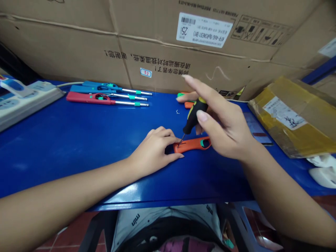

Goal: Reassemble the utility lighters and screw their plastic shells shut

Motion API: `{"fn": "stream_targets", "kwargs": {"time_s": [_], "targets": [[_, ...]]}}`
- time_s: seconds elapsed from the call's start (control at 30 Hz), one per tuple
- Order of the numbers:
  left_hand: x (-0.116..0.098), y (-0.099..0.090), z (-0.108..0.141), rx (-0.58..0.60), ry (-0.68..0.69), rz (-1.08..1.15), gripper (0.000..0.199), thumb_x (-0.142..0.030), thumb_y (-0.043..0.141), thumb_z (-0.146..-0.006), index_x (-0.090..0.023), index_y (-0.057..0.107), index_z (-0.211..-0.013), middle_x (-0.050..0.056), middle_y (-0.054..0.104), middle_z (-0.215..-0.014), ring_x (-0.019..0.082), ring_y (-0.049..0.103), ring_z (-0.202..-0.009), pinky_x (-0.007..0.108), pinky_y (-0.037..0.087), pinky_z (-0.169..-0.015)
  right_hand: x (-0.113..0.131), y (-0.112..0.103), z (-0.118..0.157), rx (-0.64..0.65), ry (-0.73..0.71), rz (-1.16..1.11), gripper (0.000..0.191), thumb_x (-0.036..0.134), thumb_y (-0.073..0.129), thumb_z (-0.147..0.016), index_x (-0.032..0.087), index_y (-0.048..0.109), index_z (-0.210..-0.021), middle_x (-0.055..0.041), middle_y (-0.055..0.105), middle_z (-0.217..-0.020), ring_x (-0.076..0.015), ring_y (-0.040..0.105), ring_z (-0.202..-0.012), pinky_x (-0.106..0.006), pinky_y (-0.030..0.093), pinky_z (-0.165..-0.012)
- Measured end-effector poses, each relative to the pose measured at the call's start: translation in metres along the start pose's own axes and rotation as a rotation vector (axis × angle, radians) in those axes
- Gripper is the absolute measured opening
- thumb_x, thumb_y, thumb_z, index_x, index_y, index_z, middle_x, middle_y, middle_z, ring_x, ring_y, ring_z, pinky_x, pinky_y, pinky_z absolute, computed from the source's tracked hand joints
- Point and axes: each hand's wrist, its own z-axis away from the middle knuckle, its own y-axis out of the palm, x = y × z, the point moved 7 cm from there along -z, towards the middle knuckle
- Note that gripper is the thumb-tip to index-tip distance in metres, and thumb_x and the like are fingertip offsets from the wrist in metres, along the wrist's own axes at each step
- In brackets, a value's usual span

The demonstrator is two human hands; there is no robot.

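An orange lighter handle [193, 144] with a green trigger lies flat on the blue table. My left hand [159, 147] pinches its left end between thumb and fingers. Above it, my right hand [225, 122] grips a black-and-yellow screwdriver [193, 117] by the handle, index finger stretched out past the top. The screwdriver leans, and its thin shaft reaches down to the lighter's left end beside my left fingers. The lighter's right end is partly covered by my right hand.
At the back left lie a red long-nosed lighter [89, 98] and blue lighters [90, 87], near a white power strip [39, 96]. Another orange-and-green piece [187, 104] lies behind my right hand. A large cardboard box [78, 49] walls the back; a yellow-taped parcel [294, 119] sits right.
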Motion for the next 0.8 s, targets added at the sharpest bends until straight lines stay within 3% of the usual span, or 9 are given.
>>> {"fn": "stream_targets", "kwargs": {"time_s": [0.07,0.2,0.3,0.4,0.5,0.57,0.63,0.7,0.8], "targets": [[0.000,0.000,0.000,0.001,0.001,-0.001,0.033,-0.039,0.080,-0.085,-0.019,0.074,-0.111,0.005,0.070,-0.105,0.026,0.060,-0.099,0.043,0.046,-0.088,0.001,0.004,0.000,0.064,-0.018,0.005,0.053,0.025,0.047,-0.104,0.022,0.041,-0.156,-0.0085,0.063,-0.144,-0.0210,0.067,-0.120,-0.036,0.062,-0.094],[0.000,-0.001,0.001,-0.011,0.001,-0.011,0.035,-0.038,0.081,-0.084,-0.021,0.073,-0.114,0.005,0.070,-0.106,0.027,0.060,-0.101,0.044,0.047,-0.089,0.005,-0.002,-0.003,-0.047,-0.091,0.126,0.037,0.032,0.071,-0.093,0.022,0.067,-0.129,-0.0056,0.073,-0.127,-0.0203,0.073,-0.104,-0.032,0.062,-0.092],[-0.001,-0.001,0.001,-0.010,0.006,-0.010,0.034,-0.039,0.081,-0.085,-0.020,0.073,-0.113,0.005,0.070,-0.104,0.026,0.060,-0.099,0.044,0.047,-0.089,0.003,0.000,-0.004,-0.019,-0.081,0.099,0.040,0.031,0.055,-0.102,0.021,0.059,-0.140,-0.0070,0.072,-0.130,-0.0200,0.072,-0.108,-0.034,0.060,-0.097],[-0.002,-0.001,0.000,-0.005,0.010,-0.013,0.033,-0.039,0.080,-0.086,-0.019,0.073,-0.112,0.006,0.070,-0.105,0.026,0.060,-0.100,0.044,0.048,-0.089,0.002,0.006,-0.004,0.047,-0.078,0.034,0.044,0.028,0.049,-0.103,0.023,0.051,-0.147,-0.0069,0.067,-0.137,-0.0163,0.073,-0.099,-0.029,0.062,-0.082],[-0.001,0.000,0.000,0.001,0.002,-0.010,0.033,-0.035,0.080,-0.086,-0.020,0.073,-0.115,0.007,0.070,-0.110,0.027,0.061,-0.104,0.045,0.048,-0.092,0.005,0.000,-0.005,-0.081,-0.116,0.120,0.031,0.038,0.071,-0.092,0.021,0.068,-0.119,-0.0039,0.076,-0.115,-0.0141,0.072,-0.078,-0.025,0.062,-0.067],[-0.001,0.000,0.000,-0.007,0.002,0.001,0.033,-0.035,0.081,-0.085,-0.020,0.073,-0.114,0.006,0.071,-0.108,0.027,0.062,-0.103,0.045,0.048,-0.092,0.008,-0.003,-0.005,-0.148,-0.152,0.181,0.028,0.043,0.072,-0.091,0.020,0.070,-0.109,-0.0037,0.078,-0.105,-0.0167,0.074,-0.082,-0.028,0.063,-0.074],[-0.001,-0.001,0.000,-0.016,0.003,0.008,0.032,-0.036,0.081,-0.085,-0.019,0.074,-0.110,0.006,0.070,-0.103,0.026,0.062,-0.099,0.044,0.049,-0.089,0.009,0.000,-0.005,-0.106,-0.164,0.158,0.031,0.039,0.058,-0.100,0.020,0.066,-0.123,-0.0064,0.076,-0.118,-0.0195,0.074,-0.098,-0.032,0.063,-0.085],[0.000,0.000,0.000,-0.015,0.003,0.004,0.032,-0.038,0.081,-0.085,-0.019,0.075,-0.110,0.006,0.070,-0.103,0.026,0.062,-0.098,0.044,0.049,-0.088,0.009,0.004,-0.004,-0.037,-0.150,0.088,0.039,0.031,0.048,-0.104,0.021,0.056,-0.141,-0.0076,0.070,-0.133,-0.0188,0.073,-0.105,-0.032,0.063,-0.086],[0.000,0.001,0.000,0.000,-0.009,0.003,0.033,-0.037,0.081,-0.085,-0.021,0.074,-0.114,0.006,0.071,-0.110,0.028,0.062,-0.104,0.046,0.049,-0.092,0.010,0.002,-0.002,-0.086,-0.173,0.074,0.037,0.031,0.063,-0.097,0.023,0.061,-0.134,-0.0051,0.073,-0.125,-0.0148,0.073,-0.088,-0.026,0.063,-0.073]]}}
